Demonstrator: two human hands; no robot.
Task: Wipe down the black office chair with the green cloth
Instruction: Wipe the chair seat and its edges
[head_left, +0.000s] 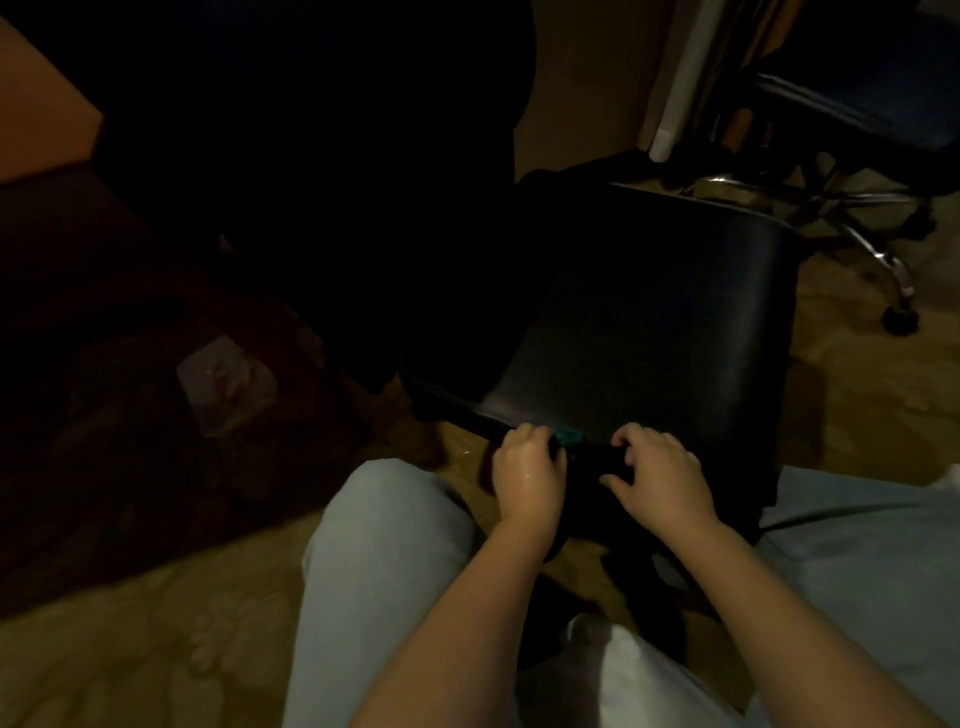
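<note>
A small green cloth (566, 438) is bunched tight in the left hand (527, 467) at the near rim of the black padded office chair (649, 322); the right hand (657, 473) is rested there, fingers loose, nothing gripped. Only 1 edge looks reached, so most is probably left, tbh.

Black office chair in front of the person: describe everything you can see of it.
The black office chair shows a wide, smooth seat with rounded corners and a faint sheen, leather-like, seen from above. Its front edge faces the person. The left hand grips a green cloth against that edge; the right hand rests beside it, fingers bent, grip unclear. Backrest and base are lost in the dark.
</note>
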